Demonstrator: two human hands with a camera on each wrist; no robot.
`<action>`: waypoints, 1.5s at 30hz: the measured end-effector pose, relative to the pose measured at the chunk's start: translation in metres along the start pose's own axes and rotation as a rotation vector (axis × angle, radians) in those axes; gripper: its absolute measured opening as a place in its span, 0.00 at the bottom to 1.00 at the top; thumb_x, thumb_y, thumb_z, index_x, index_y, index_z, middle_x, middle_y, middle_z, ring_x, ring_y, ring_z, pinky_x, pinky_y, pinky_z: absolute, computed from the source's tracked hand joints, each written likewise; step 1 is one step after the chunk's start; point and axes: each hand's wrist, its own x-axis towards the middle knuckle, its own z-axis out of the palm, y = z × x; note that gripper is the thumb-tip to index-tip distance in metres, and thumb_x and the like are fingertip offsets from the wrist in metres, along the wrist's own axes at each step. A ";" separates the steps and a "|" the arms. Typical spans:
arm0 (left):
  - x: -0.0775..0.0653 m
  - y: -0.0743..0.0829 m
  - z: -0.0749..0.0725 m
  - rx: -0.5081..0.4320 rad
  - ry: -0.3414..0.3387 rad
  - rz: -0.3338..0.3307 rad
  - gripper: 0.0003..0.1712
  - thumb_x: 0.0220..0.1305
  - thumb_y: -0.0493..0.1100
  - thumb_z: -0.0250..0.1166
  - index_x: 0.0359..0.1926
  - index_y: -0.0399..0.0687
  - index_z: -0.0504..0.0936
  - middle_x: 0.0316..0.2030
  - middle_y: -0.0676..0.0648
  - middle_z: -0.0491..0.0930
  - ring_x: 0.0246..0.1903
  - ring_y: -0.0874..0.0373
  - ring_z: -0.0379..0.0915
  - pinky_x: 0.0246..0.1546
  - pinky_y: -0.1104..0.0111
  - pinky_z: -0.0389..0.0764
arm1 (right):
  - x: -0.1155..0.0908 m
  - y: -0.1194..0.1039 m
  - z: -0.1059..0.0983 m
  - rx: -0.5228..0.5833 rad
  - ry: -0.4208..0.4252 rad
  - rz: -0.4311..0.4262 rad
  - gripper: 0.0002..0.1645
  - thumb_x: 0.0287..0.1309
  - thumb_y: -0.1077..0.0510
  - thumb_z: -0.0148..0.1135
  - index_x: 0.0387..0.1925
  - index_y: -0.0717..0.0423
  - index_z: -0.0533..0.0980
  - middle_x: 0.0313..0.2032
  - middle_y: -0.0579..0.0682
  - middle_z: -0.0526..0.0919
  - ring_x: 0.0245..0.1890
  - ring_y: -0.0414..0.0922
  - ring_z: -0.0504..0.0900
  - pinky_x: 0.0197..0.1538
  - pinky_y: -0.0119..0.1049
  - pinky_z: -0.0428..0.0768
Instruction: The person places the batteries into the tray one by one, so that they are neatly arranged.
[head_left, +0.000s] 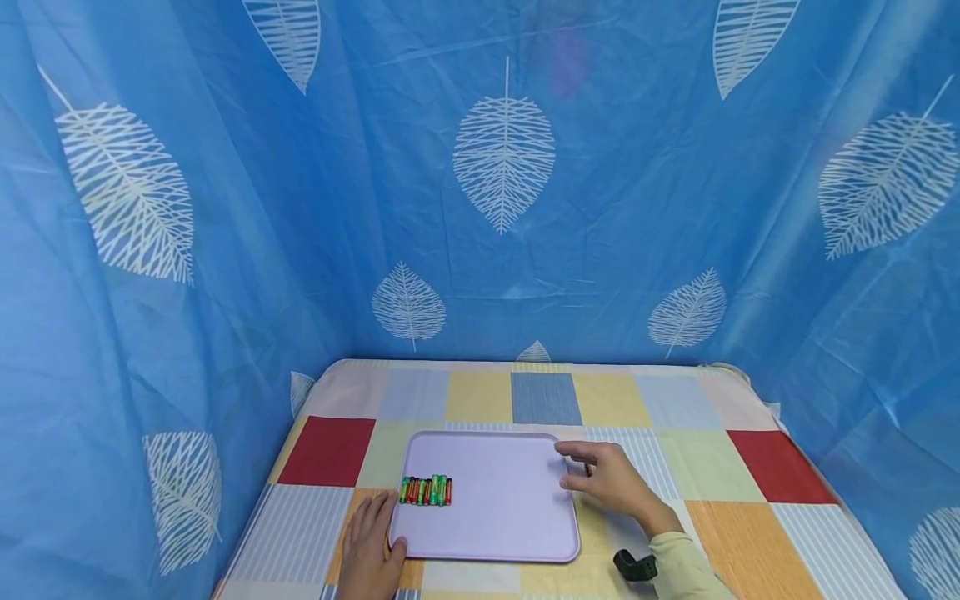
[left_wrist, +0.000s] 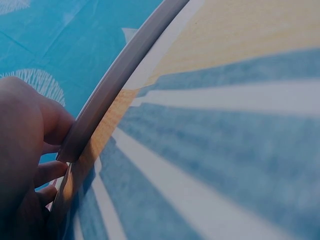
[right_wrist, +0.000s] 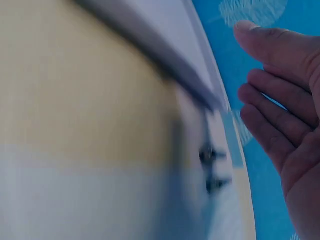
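Observation:
A pale lilac tray (head_left: 495, 533) lies on the patterned cloth. At its left side, several red and green batteries (head_left: 426, 491) stand in a row, side by side. My left hand (head_left: 369, 542) rests against the tray's lower left corner, its fingers along the left edge and its thumb at the front rim. Over the tray's right edge hovers my right hand (head_left: 611, 479), its fingers extended and thumb apart from them, holding nothing visible. Two small dark objects (right_wrist: 214, 170) sit on the cloth beside the tray in the right wrist view; blur hides what they are.
A patchwork cloth (head_left: 750, 542) covers the table. Blue curtains (head_left: 600, 208) with white leaf prints surround it on the back and both sides. A black band (head_left: 634, 566) sits at my right wrist, near the pale sleeve (head_left: 682, 567).

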 end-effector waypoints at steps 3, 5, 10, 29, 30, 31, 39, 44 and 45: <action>-0.001 0.000 0.000 -0.010 0.011 0.002 0.41 0.65 0.36 0.67 0.79 0.37 0.70 0.78 0.30 0.67 0.81 0.27 0.50 0.79 0.28 0.48 | -0.007 0.011 -0.012 -0.011 -0.001 0.029 0.30 0.58 0.59 0.83 0.62 0.58 0.86 0.60 0.54 0.91 0.58 0.56 0.91 0.60 0.53 0.90; -0.002 0.001 0.001 -0.021 0.020 0.006 0.41 0.65 0.36 0.67 0.79 0.37 0.71 0.78 0.30 0.68 0.80 0.27 0.50 0.79 0.28 0.48 | -0.011 0.018 -0.019 -0.009 -0.001 0.059 0.30 0.58 0.60 0.83 0.63 0.58 0.86 0.60 0.53 0.91 0.60 0.56 0.90 0.64 0.52 0.88; -0.003 0.001 0.001 -0.025 0.031 0.008 0.41 0.64 0.35 0.66 0.78 0.37 0.71 0.77 0.30 0.68 0.80 0.27 0.51 0.80 0.29 0.48 | -0.019 0.029 -0.033 -0.026 -0.002 0.113 0.31 0.57 0.60 0.83 0.63 0.57 0.86 0.61 0.52 0.90 0.62 0.57 0.89 0.66 0.54 0.86; -0.003 0.002 0.001 -0.021 0.006 -0.005 0.41 0.65 0.36 0.66 0.79 0.37 0.70 0.79 0.30 0.67 0.81 0.28 0.49 0.80 0.29 0.48 | -0.026 0.052 -0.030 -0.092 0.014 0.153 0.29 0.57 0.64 0.81 0.61 0.52 0.88 0.59 0.48 0.91 0.64 0.54 0.88 0.67 0.51 0.86; -0.003 0.002 0.001 -0.021 0.005 -0.006 0.41 0.65 0.36 0.66 0.79 0.37 0.70 0.79 0.31 0.67 0.81 0.28 0.49 0.80 0.29 0.48 | -0.025 0.053 -0.029 -0.097 0.021 0.152 0.28 0.57 0.64 0.81 0.60 0.52 0.88 0.59 0.48 0.91 0.64 0.54 0.88 0.67 0.52 0.86; -0.003 0.002 0.001 -0.019 0.006 -0.005 0.41 0.65 0.36 0.66 0.79 0.37 0.70 0.79 0.31 0.67 0.81 0.28 0.49 0.80 0.29 0.48 | -0.025 0.053 -0.029 -0.100 0.026 0.149 0.28 0.57 0.64 0.81 0.60 0.52 0.88 0.58 0.48 0.92 0.63 0.54 0.88 0.67 0.52 0.86; -0.004 0.001 0.002 -0.012 0.009 0.006 0.41 0.65 0.36 0.66 0.79 0.37 0.70 0.79 0.30 0.67 0.81 0.28 0.50 0.80 0.29 0.48 | -0.023 0.042 -0.025 -0.087 0.044 0.116 0.27 0.57 0.66 0.79 0.60 0.55 0.88 0.57 0.49 0.92 0.60 0.54 0.90 0.64 0.51 0.88; -0.004 0.002 0.002 -0.008 0.012 0.004 0.41 0.66 0.36 0.66 0.80 0.38 0.70 0.79 0.31 0.67 0.81 0.28 0.50 0.80 0.29 0.48 | -0.015 0.024 -0.013 -0.046 0.034 0.036 0.27 0.59 0.67 0.79 0.61 0.57 0.87 0.57 0.51 0.92 0.58 0.52 0.91 0.63 0.51 0.89; -0.004 0.003 0.002 -0.005 0.012 0.004 0.41 0.66 0.36 0.66 0.80 0.38 0.70 0.79 0.31 0.67 0.81 0.28 0.50 0.80 0.29 0.48 | -0.012 0.021 -0.009 -0.034 0.031 0.021 0.27 0.59 0.67 0.78 0.61 0.57 0.87 0.57 0.51 0.92 0.57 0.53 0.91 0.62 0.51 0.89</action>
